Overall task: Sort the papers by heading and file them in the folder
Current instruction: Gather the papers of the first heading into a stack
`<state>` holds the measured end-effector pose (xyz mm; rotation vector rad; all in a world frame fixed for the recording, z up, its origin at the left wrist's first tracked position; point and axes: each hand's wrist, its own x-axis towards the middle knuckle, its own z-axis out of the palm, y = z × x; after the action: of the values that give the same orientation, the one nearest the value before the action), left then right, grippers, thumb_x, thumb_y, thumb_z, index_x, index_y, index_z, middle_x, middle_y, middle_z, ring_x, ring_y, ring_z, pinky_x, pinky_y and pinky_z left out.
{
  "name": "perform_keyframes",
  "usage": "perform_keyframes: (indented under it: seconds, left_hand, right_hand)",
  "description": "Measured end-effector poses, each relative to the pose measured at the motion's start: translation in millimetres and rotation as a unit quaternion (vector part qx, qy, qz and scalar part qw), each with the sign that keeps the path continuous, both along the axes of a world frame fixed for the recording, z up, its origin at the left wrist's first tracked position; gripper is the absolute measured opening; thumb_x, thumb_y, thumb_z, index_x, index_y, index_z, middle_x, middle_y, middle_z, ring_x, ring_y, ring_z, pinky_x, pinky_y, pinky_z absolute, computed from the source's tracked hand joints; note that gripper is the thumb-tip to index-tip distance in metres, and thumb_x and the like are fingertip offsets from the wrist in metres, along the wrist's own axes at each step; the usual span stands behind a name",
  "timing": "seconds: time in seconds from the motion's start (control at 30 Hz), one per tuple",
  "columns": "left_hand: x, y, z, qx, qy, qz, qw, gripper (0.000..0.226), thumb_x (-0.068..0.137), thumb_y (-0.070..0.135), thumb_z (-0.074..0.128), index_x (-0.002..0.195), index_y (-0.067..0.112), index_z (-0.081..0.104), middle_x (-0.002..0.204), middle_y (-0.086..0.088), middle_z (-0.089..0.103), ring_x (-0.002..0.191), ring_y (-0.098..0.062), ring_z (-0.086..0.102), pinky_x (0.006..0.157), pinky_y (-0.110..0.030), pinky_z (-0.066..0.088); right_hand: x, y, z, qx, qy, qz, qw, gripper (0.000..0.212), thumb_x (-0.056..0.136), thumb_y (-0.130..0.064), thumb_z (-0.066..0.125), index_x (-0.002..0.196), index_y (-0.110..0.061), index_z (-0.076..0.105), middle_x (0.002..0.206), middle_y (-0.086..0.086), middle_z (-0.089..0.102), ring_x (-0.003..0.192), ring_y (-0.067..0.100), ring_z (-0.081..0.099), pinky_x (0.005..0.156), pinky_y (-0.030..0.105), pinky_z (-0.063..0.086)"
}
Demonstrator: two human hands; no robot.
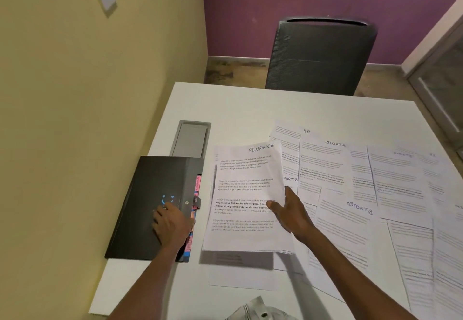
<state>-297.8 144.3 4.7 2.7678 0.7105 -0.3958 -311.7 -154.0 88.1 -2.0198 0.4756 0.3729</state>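
Observation:
A closed black folder (150,194) lies at the table's left side, pink divider tabs (197,184) poking out of its right edge. My left hand (170,224) rests on the folder's cover near that edge, fingers curled at the flap. My right hand (290,212) holds a small stack of sheets headed FINANCE (243,194), thumb on top, lifted just above the table and casting a shadow below. Several loose sheets headed SPORTS (333,164) and HR (290,136) are spread over the table's right half.
The white table (238,104) stands against a yellow wall on the left. A grey cable hatch (191,139) sits behind the folder. A black mesh chair (320,56) stands at the far edge. One sheet (240,277) lies under the lifted stack.

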Motion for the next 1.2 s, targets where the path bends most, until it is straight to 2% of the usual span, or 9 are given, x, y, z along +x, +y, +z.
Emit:
perform_keyframes:
  seconds: [0.3,0.43,0.5,0.6,0.7,0.77,0.87,1.03,1.2]
  left_hand:
    - [5,-7,5,-0.002,0.02,-0.013,1.0,0.081,0.076,0.043,0.078,0.135,0.008,0.035,0.139,-0.019,0.042,0.128,-0.037,0.043,0.099,-0.049,0.044]
    - [6,-9,12,-0.046,0.014,0.014,0.999,0.087,0.075,0.037,0.082,0.139,0.007,0.032,0.14,-0.02,0.041,0.127,-0.038,0.046,0.098,-0.049,0.047]
    - [7,-6,20,-0.108,-0.004,0.041,0.993,0.088,0.075,0.03,0.083,0.141,0.008,0.03,0.135,-0.018,0.047,0.117,-0.034,0.055,0.091,-0.046,0.054]
    - [9,4,36,-0.179,-0.023,0.078,0.981,0.077,0.08,0.021,0.08,0.14,0.012,0.033,0.11,-0.01,0.057,0.086,-0.018,0.062,0.066,-0.032,0.053]
    - [9,16,48,-0.202,-0.035,0.083,0.975,0.069,0.083,0.02,0.078,0.136,0.015,0.034,0.093,-0.003,0.058,0.069,-0.012,0.061,0.053,-0.024,0.048]
    - [10,24,55,-0.211,-0.043,0.081,0.973,0.065,0.083,0.02,0.077,0.134,0.015,0.037,0.099,-0.005,0.062,0.074,-0.012,0.063,0.054,-0.021,0.047]
    - [11,34,65,-0.22,-0.059,0.078,0.971,0.055,0.084,0.018,0.076,0.13,0.014,0.046,0.098,0.0,0.061,0.074,-0.007,0.056,0.058,-0.018,0.04]
    - [7,47,74,-0.227,-0.083,0.071,0.968,0.04,0.083,0.016,0.077,0.119,0.011,0.061,0.108,-0.005,0.069,0.089,-0.017,0.063,0.085,-0.038,0.057]
    - [6,57,80,-0.212,-0.107,0.056,0.97,0.012,0.081,0.014,0.077,0.091,0.008,0.078,0.088,-0.004,0.075,0.076,-0.019,0.067,0.077,-0.039,0.059]
  right_hand:
    - [3,3,0,0.014,-0.012,0.006,1.0,0.04,0.089,-0.03,0.066,0.123,-0.019,0.048,0.116,-0.001,0.064,0.103,0.021,0.063,0.088,0.045,0.055]
    - [4,1,1,0.0,-0.02,0.012,1.0,0.038,0.09,-0.028,0.064,0.123,-0.017,0.049,0.112,-0.001,0.064,0.098,0.02,0.063,0.074,0.034,0.054]
    - [6,3,3,-0.004,-0.025,0.029,0.999,0.036,0.091,-0.028,0.063,0.122,-0.016,0.049,0.111,0.0,0.065,0.093,0.019,0.063,0.068,0.029,0.051]
    - [8,11,3,-0.007,-0.025,0.063,0.998,0.03,0.091,-0.029,0.062,0.116,-0.016,0.051,0.106,0.003,0.067,0.081,0.016,0.06,0.061,0.026,0.045]
    - [11,26,6,-0.01,-0.019,0.111,0.994,0.03,0.09,-0.027,0.061,0.116,-0.016,0.052,0.108,-0.001,0.065,0.091,0.018,0.062,0.071,0.033,0.053]
    - [14,38,8,-0.005,-0.007,0.14,0.99,0.031,0.088,-0.027,0.061,0.115,-0.015,0.052,0.108,0.0,0.064,0.095,0.021,0.062,0.077,0.038,0.055]
    - [21,58,12,-0.002,0.007,0.176,0.984,0.029,0.088,-0.023,0.061,0.114,-0.013,0.051,0.108,0.002,0.062,0.095,0.021,0.061,0.072,0.032,0.053]
    - [37,89,14,0.011,0.009,0.212,0.977,0.031,0.088,-0.02,0.06,0.117,-0.012,0.051,0.116,0.004,0.062,0.098,0.02,0.061,0.066,0.024,0.05]
    - [56,122,12,-0.005,0.001,0.204,0.979,0.037,0.092,-0.016,0.055,0.128,-0.009,0.044,0.126,0.008,0.057,0.101,0.021,0.057,0.069,0.027,0.05]
